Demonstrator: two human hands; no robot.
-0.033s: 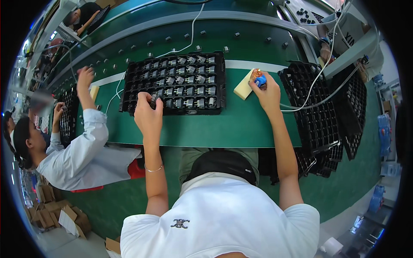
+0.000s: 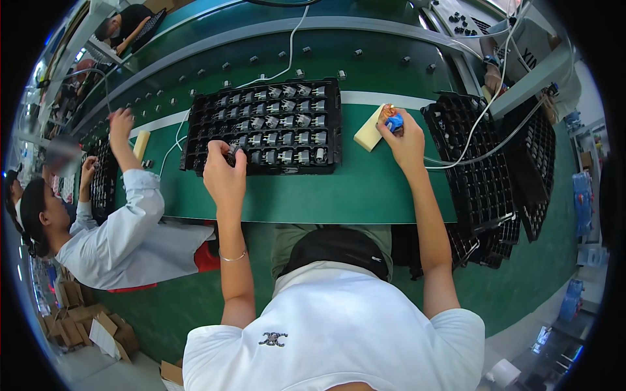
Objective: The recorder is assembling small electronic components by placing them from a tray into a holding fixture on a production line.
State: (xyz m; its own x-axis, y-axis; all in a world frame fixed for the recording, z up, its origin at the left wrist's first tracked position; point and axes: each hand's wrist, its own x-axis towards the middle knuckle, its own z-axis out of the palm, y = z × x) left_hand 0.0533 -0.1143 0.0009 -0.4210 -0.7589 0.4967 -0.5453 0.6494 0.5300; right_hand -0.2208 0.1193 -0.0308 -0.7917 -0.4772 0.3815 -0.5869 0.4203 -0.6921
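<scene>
L hand point(image 2: 225, 174) pinches grey part point(image 2: 232, 150) ctr-left, R hand point(image 2: 408, 140) grips blue-orange item point(image 2: 394, 122) ctr-right, upper-ctr tray point(image 2: 337, 124) looks mostly filled, w/ far-L slots point(image 2: 203, 124) seemingly left

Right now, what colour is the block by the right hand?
The block is pale yellow, best seen in the head view.

Premises consistent with a factory assembly workshop. Evidence: a green workbench point(image 2: 365, 199) at centre; at 11 o'clock, a black compartment tray point(image 2: 337, 124) of small components point(image 2: 304, 156); at 12, parts spaced along a green surface point(image 2: 326, 62); at 3, stacked trays point(image 2: 479, 173); at 9, a co-worker point(image 2: 130, 205); at 8, cardboard boxes point(image 2: 72, 326).
</scene>
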